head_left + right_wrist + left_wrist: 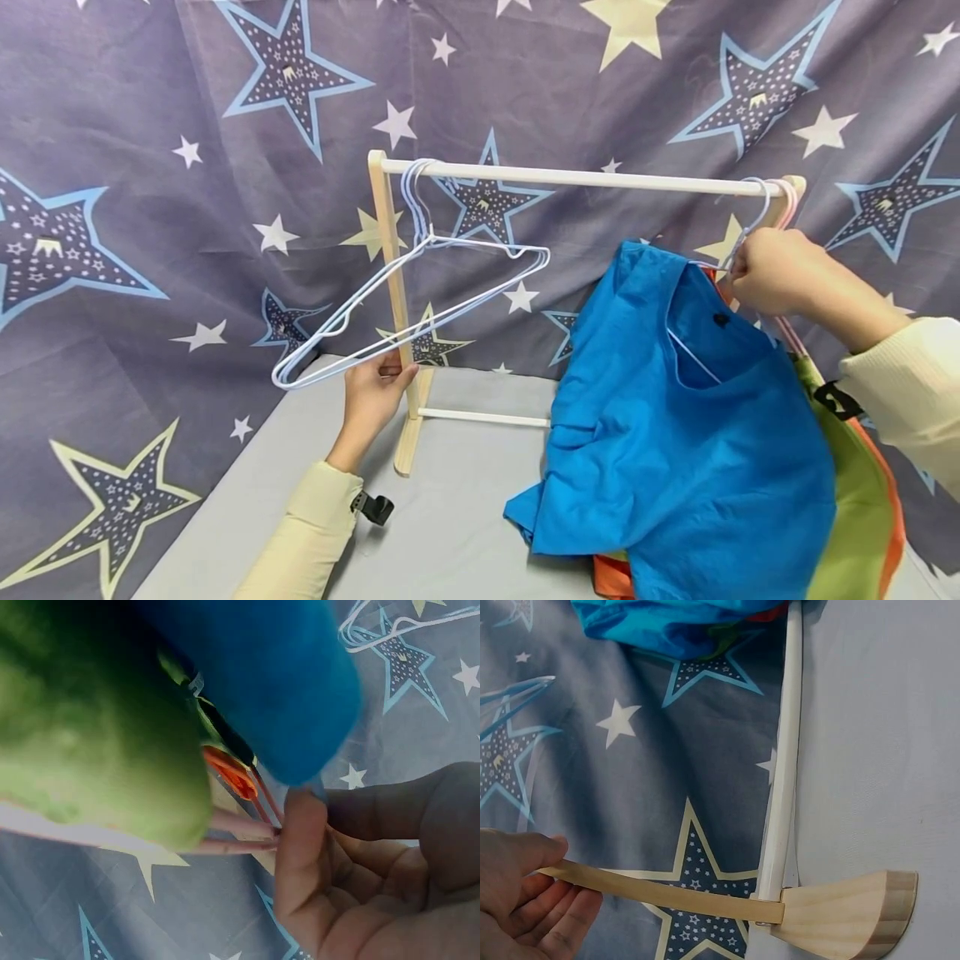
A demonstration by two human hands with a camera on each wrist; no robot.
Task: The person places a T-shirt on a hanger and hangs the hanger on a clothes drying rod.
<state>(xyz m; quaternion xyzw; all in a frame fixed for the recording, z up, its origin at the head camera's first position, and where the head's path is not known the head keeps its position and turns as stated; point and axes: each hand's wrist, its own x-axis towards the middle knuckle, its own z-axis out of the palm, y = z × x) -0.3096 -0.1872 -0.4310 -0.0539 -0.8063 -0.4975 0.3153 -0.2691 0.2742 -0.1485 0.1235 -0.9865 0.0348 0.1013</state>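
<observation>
A small clothes rack with wooden ends and a white top rail (pixel 570 176) stands on the grey surface. My left hand (pixel 375 398) grips its left wooden post (pixel 395 275) low down; in the left wrist view the thumb and fingers pinch that post (pixel 667 895). At the rack's right end my right hand (pixel 780 271) pinches the neck of a pale blue hanger (pixel 756 218), whose hook is at the rail. A blue shirt (pixel 720 467) hangs from this hanger. Behind it are a green garment (pixel 855 483) and an orange one (pixel 892 517), near pink hangers (pixel 787 204).
Several bare white and pale blue hangers (pixel 420 333) hang at the rail's left end, above my left hand. A white lower bar (pixel 483 417) joins the wooden feet (pixel 408 442). Behind the rack hangs a dark star-print cloth (pixel 225 275).
</observation>
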